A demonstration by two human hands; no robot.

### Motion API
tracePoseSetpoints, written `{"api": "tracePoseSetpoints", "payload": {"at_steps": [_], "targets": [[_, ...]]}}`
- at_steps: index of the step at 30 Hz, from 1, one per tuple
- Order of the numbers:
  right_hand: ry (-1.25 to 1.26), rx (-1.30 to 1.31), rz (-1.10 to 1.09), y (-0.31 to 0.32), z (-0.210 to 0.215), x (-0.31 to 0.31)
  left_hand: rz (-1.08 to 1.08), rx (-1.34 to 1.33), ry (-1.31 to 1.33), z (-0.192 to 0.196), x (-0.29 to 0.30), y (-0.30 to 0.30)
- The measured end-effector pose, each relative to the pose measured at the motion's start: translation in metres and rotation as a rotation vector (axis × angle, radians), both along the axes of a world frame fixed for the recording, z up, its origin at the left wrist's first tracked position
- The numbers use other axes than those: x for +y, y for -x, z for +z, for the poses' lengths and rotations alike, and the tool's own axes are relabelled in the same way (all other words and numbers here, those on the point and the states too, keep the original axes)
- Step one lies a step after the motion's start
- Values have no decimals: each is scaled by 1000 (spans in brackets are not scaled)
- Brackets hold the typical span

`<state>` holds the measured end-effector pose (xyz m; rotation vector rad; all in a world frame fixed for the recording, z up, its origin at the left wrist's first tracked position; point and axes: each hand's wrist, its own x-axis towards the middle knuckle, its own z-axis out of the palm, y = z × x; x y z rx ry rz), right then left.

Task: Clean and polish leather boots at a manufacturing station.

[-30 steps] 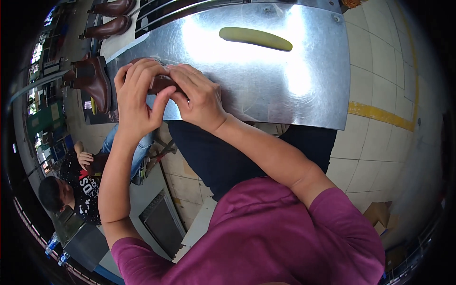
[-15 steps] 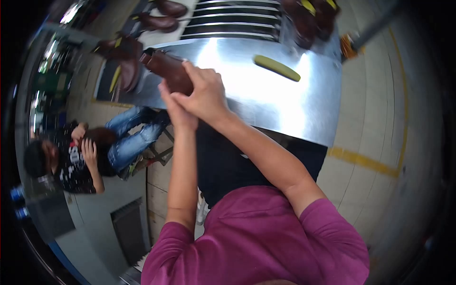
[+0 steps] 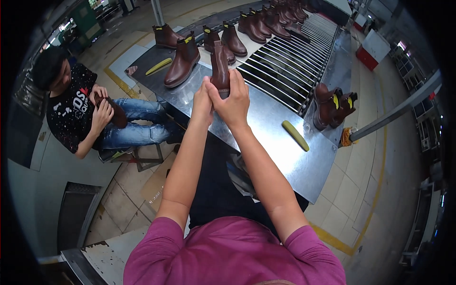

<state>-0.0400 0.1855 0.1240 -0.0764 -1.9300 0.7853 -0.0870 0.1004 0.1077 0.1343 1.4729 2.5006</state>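
Note:
Between my two hands is a brown leather ankle boot [image 3: 220, 66], held over the near edge of the metal table, its shaft pointing away from me. My left hand [image 3: 203, 101] presses against its left side. From the right, my right hand [image 3: 232, 99] wraps round the boot, thumb across the near end. Part of the boot is hidden by my fingers. On the tabletop to the right lies a slim green-yellow bar [image 3: 295, 135], touched by neither hand. Just beyond my left hand stands another brown boot [image 3: 183, 61] with a yellow tab.
Rows of brown boots [image 3: 256, 27] line a roller conveyor [image 3: 289, 61] running away from me. A pair of boots [image 3: 332, 107] stands at the table's right edge, by a slanted metal post [image 3: 396, 111]. A seated co-worker [image 3: 71, 99] handles a boot at left.
My view has swung, bringing more of the conveyor and its boots into sight. The held boot now points straight away from me instead of leaning left; both hands still grip it.

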Motion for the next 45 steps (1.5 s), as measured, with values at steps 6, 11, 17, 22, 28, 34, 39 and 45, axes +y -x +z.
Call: {"api": "tracePoseSetpoints", "payload": {"at_steps": [6,11,17,22,28,34,39,45], "targets": [[-26,-24,300,9,-16,3,59,-75,36,4,-26,30],[7,-74,315,26,-12,-10,88,-164,-61,-4,-37,58],[-21,-39,225,37,-10,-19,91,-185,-70,-1,-41,65],[31,-59,250,40,-9,-23,37,-151,-39,5,-48,61],[357,-165,357,35,-3,-2,-87,-45,20,12,-35,42],[434,-154,373,40,8,12,-137,36,57,22,-24,51],[453,-111,268,46,0,14,-210,43,143,21,-17,67],[407,-16,219,45,1,2,-211,-7,173,17,-18,73]]}}
